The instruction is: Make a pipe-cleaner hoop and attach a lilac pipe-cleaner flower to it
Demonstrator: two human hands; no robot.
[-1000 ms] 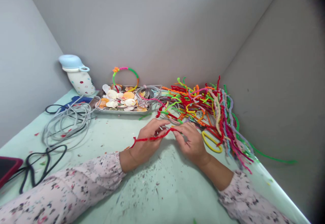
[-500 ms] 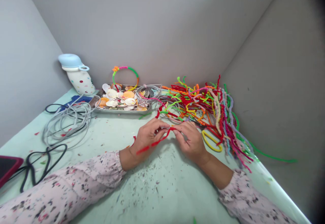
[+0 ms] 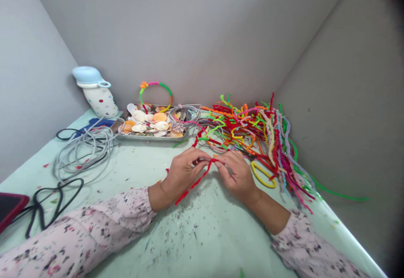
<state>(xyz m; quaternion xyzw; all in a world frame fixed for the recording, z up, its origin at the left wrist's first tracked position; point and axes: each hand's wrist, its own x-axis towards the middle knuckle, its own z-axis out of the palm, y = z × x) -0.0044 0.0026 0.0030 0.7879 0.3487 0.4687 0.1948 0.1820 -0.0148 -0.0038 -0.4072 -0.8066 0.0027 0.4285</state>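
Between my two hands runs a red pipe cleaner (image 3: 198, 181), pinched near the middle of the table. My left hand (image 3: 181, 173) closes thumb and forefinger on it. Fingertips of my right hand (image 3: 237, 172) grip it just to the right, almost touching the left ones. One loose end slants down toward me, below the left fingers. Beyond the hands lies a tangled heap of many-coloured pipe cleaners (image 3: 249, 122). A yellow pipe-cleaner loop (image 3: 263, 175) rests right of my right hand.
A metal tray (image 3: 148, 138) holds seashells (image 3: 160, 118), with a colourful pipe-cleaner ring (image 3: 165, 88) standing on it. Coiled grey wire (image 3: 85, 154), a black cable (image 3: 41, 210) and a white bottle with a blue lid (image 3: 97, 97) are at left. Grey walls enclose the table.
The loose end of the red pipe cleaner has swung down and slightly right, away from my left wrist. Both hands keep nearly the same place and grip.
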